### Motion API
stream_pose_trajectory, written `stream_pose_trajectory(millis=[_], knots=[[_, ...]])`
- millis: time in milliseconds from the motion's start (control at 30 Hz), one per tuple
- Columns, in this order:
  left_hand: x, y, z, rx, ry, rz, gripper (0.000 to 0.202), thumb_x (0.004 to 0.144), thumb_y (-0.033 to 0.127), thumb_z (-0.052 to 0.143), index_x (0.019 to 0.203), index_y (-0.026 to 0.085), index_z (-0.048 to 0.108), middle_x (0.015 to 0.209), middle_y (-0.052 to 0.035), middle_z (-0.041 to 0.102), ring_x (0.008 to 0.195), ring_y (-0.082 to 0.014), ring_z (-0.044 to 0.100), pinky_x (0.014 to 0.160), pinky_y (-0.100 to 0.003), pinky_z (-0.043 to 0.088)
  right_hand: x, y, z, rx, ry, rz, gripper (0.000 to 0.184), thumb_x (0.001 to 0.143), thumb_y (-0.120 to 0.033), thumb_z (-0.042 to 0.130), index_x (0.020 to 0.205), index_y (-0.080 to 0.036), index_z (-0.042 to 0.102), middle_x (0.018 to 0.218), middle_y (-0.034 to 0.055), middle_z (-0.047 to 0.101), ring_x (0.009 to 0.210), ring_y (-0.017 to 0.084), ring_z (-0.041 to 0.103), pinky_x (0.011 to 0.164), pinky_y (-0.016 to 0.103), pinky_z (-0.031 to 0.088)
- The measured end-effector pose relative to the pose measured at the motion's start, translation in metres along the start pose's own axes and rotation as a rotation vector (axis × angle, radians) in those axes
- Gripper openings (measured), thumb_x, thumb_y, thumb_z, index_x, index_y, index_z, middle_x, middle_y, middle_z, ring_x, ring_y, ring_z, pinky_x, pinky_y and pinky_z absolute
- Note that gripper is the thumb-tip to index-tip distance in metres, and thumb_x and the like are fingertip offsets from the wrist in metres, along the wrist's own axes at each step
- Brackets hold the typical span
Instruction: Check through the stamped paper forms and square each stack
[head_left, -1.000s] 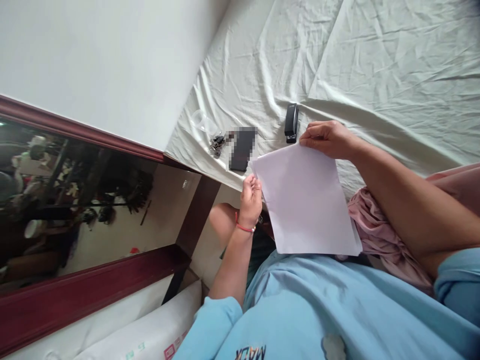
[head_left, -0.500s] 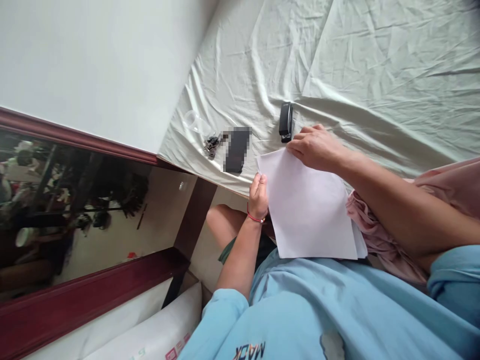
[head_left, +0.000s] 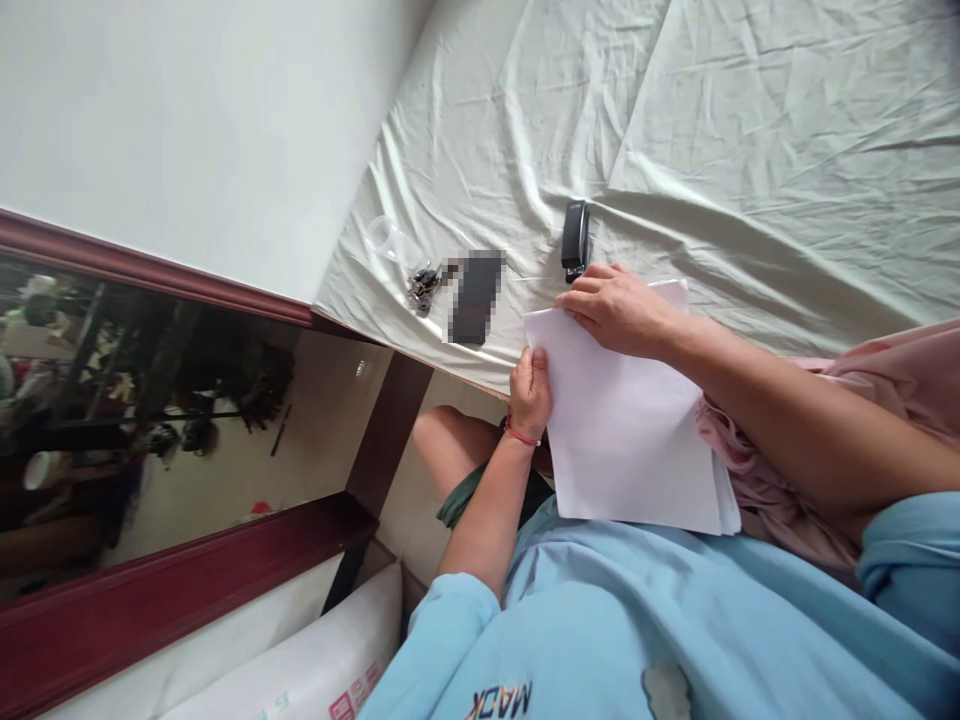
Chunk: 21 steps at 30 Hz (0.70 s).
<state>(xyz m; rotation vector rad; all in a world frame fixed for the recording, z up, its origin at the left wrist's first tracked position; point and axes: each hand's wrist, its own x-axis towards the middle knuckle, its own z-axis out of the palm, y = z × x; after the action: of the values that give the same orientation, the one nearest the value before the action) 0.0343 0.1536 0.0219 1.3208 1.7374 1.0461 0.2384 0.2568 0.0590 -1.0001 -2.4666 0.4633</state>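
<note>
A stack of white paper sheets rests on my lap and against the cloth's edge, its sheets slightly fanned at the lower right corner. My left hand grips the stack's left edge, thumb on top and fingers underneath. Across the top edge lies my right hand, its fingers closed on the paper near the upper left corner. Just beyond those fingers a black stapler sits on the cloth, partly hidden at its near end.
On the pale green cloth lie a dark pixelated rectangular object, a pile of black binder clips and a clear plastic cup on its side. Pink fabric is at right. A red-framed mirror stands at left.
My right hand has slid left along the top edge, uncovering a paper corner at its right. My left hand and the stack's left edge have shifted slightly right.
</note>
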Motion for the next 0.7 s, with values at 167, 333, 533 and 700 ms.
stream_pose_trajectory(millis=[167,333,533,700], knots=[[-0.003,-0.001,0.002,0.025,-0.003,0.023,0.055,0.108,0.073,0.053,0.088,0.023,0.062,0.075,-0.0020,0.060,0.075,-0.0205,0.056,0.073,-0.034,0.048,0.002,-0.009,0.003,0.015,0.008,-0.020,0.040,0.112,-0.026,0.041,0.116,-0.020,0.081,0.108,0.0152,0.079,0.108,0.032,0.062,0.089,0.044,0.037],[0.000,0.003,0.000,0.042,0.016,0.053,0.050,0.109,0.068,0.057,0.085,0.024,0.060,0.077,-0.0023,0.063,0.075,-0.0199,0.057,0.074,-0.033,0.045,0.001,0.001,0.000,0.085,0.005,0.110,0.042,0.113,-0.035,0.042,0.112,-0.020,0.081,0.113,0.0141,0.082,0.109,0.032,0.065,0.093,0.044,0.041],[0.015,0.003,0.003,-0.112,-0.067,-0.057,0.049,0.106,0.057,0.065,0.074,0.023,0.052,0.065,0.0046,0.047,0.062,-0.0136,0.044,0.063,-0.028,0.039,0.000,0.032,0.004,0.174,-0.063,0.263,0.036,0.104,-0.034,0.050,0.102,-0.020,0.083,0.107,0.0121,0.084,0.099,0.030,0.070,0.087,0.040,0.048],[0.034,0.014,0.009,-0.163,-0.086,-0.200,0.032,0.106,0.039,0.061,0.081,0.020,0.063,0.068,0.0026,0.059,0.067,-0.0146,0.054,0.069,-0.026,0.047,0.003,0.039,0.010,0.121,-0.069,0.317,0.034,0.102,-0.030,0.051,0.096,-0.020,0.083,0.104,0.0122,0.085,0.101,0.032,0.069,0.092,0.043,0.050]])
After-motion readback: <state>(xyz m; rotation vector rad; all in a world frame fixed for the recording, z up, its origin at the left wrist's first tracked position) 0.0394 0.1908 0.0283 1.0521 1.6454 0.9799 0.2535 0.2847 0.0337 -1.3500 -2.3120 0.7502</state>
